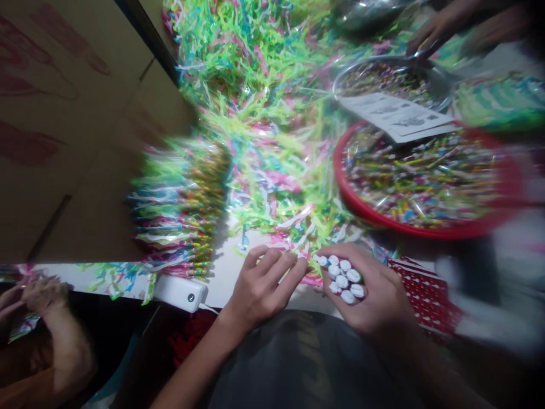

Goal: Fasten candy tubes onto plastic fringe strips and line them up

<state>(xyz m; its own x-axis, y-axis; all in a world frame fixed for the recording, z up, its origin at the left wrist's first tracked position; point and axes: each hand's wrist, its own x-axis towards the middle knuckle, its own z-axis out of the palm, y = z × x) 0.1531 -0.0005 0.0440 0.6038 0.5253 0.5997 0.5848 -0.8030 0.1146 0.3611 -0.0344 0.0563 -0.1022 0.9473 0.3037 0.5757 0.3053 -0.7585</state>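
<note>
My right hand (374,289) is closed around a bundle of thin sticks (342,281), their round white ends facing up and toward the left. Close beside it, my left hand (268,284) has its fingers bent and held together over the pink strips (314,279) near the table's front edge. What its fingertips grip, if anything, is hidden. Beyond both hands spreads a heap of shiny green, pink, white and blue plastic strips (272,159). To the left lies a stacked row of colourful sticks with strips attached (183,210).
A red basin (353,201) full of small colourful sticks stands at right, a printed sheet (395,116) overlapping it. Behind is a metal bowl (338,85) with another person's hand (438,34) at it. A cardboard box (85,142), white power bank (181,292) and a neighbour's hands (42,295) are left.
</note>
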